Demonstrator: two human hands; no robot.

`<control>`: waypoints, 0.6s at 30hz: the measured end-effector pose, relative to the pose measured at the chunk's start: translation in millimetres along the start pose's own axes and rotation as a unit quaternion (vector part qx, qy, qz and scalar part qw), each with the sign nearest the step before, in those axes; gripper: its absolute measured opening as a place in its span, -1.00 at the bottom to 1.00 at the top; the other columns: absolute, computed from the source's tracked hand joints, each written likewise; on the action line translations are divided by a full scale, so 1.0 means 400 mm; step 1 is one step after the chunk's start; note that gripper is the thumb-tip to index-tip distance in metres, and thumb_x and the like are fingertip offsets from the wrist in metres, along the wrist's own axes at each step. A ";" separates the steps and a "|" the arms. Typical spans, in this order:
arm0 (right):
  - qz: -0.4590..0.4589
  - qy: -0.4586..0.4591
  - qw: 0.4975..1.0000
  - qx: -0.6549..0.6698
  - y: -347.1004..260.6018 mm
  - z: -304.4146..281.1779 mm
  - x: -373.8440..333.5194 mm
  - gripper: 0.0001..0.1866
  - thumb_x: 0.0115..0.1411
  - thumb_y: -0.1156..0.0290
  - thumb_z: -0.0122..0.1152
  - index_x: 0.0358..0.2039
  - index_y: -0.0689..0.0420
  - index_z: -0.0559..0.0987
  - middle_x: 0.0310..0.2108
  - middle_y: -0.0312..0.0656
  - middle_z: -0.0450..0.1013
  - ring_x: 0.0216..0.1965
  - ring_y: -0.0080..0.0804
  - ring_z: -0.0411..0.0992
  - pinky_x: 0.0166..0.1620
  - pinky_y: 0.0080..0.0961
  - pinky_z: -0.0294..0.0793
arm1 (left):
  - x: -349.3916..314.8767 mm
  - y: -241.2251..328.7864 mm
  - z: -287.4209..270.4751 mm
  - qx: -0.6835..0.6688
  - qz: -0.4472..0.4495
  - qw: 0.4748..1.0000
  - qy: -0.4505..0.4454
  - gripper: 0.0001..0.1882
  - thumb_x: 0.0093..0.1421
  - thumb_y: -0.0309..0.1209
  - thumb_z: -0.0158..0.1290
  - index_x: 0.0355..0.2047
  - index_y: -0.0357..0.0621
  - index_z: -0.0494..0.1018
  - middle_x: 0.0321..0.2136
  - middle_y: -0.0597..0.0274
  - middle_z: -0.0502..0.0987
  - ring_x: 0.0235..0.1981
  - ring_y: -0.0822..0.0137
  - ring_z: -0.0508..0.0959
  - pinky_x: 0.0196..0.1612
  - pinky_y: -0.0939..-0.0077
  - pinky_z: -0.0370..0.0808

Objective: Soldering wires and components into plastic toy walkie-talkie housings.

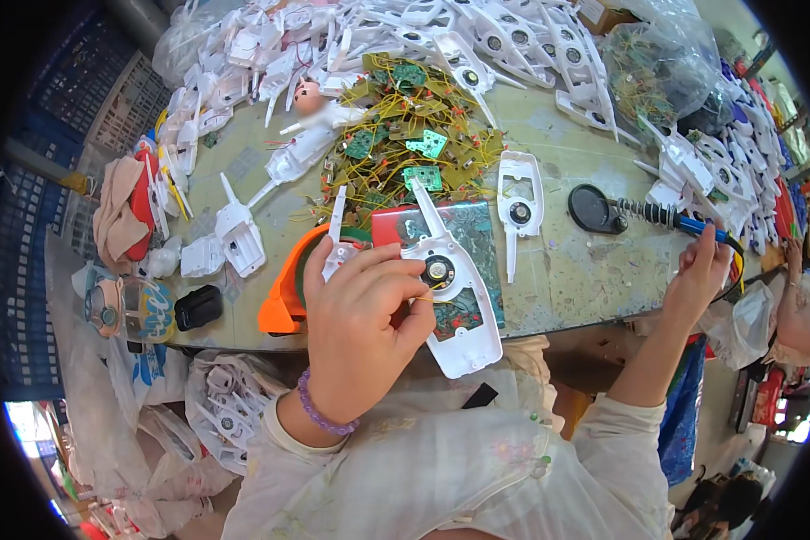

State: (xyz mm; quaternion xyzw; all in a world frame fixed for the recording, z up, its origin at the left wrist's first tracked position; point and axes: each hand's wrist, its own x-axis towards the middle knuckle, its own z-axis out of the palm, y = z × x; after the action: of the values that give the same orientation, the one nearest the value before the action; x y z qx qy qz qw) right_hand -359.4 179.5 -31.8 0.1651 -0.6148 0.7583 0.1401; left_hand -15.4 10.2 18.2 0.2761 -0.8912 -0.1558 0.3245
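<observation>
Clock centred on the speaker shell.

Beige cloth [117, 220] is lying between 9 and 10, far out. White housing [241, 241] is sitting nearer, same bearing; black case [198, 308] is resting at 9. Orange frame [279, 310] is standing at 9, just beside the left hand [360, 301]. That hand is reaching over the shell's speaker, fingers curling narrow; thin wire [441, 301] is showing at the fingertips. Can't tell whether the pinch is gripping it. Board pile [369, 144], tangled in yellow wires, is spreading at 11.

Speaker shell [468, 346], white, is lying mid-view over a red-and-green mat [477, 225], narrow arm pointing to 11, wide frame toward 5. Shell heap [513, 36] is filling 12. Second shell [520, 171] is lying at 1, apart.

Black stand [589, 209] is sitting at 2. Its spring holder [648, 211] is carrying the soldering iron [690, 225], between 2 and 3. Right hand [700, 270] at 3 is holding the blue handle end.
</observation>
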 end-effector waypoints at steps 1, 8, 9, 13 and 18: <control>0.048 -0.059 0.997 -0.019 -0.016 0.003 0.012 -0.68 0.24 0.28 0.16 -0.09 0.21 0.41 -0.57 -0.42 0.24 -0.61 -0.76 0.09 -0.59 -0.73 0.00 | 0.000 0.000 0.002 0.001 0.001 1.000 -0.001 -0.90 -0.09 -0.51 0.19 -0.53 -0.09 0.48 -0.39 0.29 0.61 -0.16 0.21 0.56 0.14 -0.03 0.14; 0.060 -0.059 0.985 -0.150 -0.031 0.003 0.063 -0.69 0.28 0.15 0.06 -0.34 0.14 0.58 -0.67 -0.46 0.19 -0.66 -0.76 0.07 -0.60 -0.75 -0.08 | -0.007 0.001 0.002 0.016 -0.004 1.000 -0.014 -0.90 -0.08 -0.50 0.20 -0.53 -0.09 0.49 -0.38 0.31 0.61 -0.11 0.19 0.55 0.14 -0.03 0.13; 0.046 -0.009 0.984 -0.170 -0.060 -0.026 0.081 -0.69 0.26 0.15 0.08 -0.38 0.14 0.57 -0.67 -0.44 0.22 -0.65 -0.75 0.10 -0.59 -0.75 -0.04 | -0.001 0.001 0.001 0.015 0.004 1.000 -0.017 -0.90 -0.08 -0.50 0.20 -0.53 -0.09 0.49 -0.37 0.32 0.61 -0.11 0.20 0.55 0.14 -0.03 0.13; -0.374 0.121 0.731 -0.558 -0.155 -0.188 0.077 -0.84 0.20 0.40 0.16 -0.25 0.19 0.52 -0.63 -0.30 0.36 -0.53 -0.51 0.39 -0.44 -0.58 0.39 | 0.000 0.016 -0.009 0.025 0.007 0.999 -0.025 -0.90 -0.08 -0.49 0.21 -0.53 -0.08 0.50 -0.37 0.34 0.61 -0.10 0.19 0.55 0.14 -0.05 0.13; -0.201 -0.244 0.915 0.250 -0.223 -0.059 -0.119 -0.69 0.33 0.12 -0.09 -0.29 0.15 0.36 -0.70 -0.26 0.31 -0.74 -0.42 0.27 -0.68 -0.54 0.23 | 0.006 0.009 -0.010 0.034 0.012 0.999 -0.039 -0.90 -0.09 -0.48 0.21 -0.54 -0.07 0.49 -0.35 0.35 0.61 -0.07 0.20 0.53 0.14 -0.11 0.11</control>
State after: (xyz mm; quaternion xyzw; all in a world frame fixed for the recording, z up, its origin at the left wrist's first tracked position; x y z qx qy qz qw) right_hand -281.1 220.5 22.8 0.4948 -0.3739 0.7794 0.0889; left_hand -15.6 11.1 24.1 0.2702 -0.9111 -0.1317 0.2821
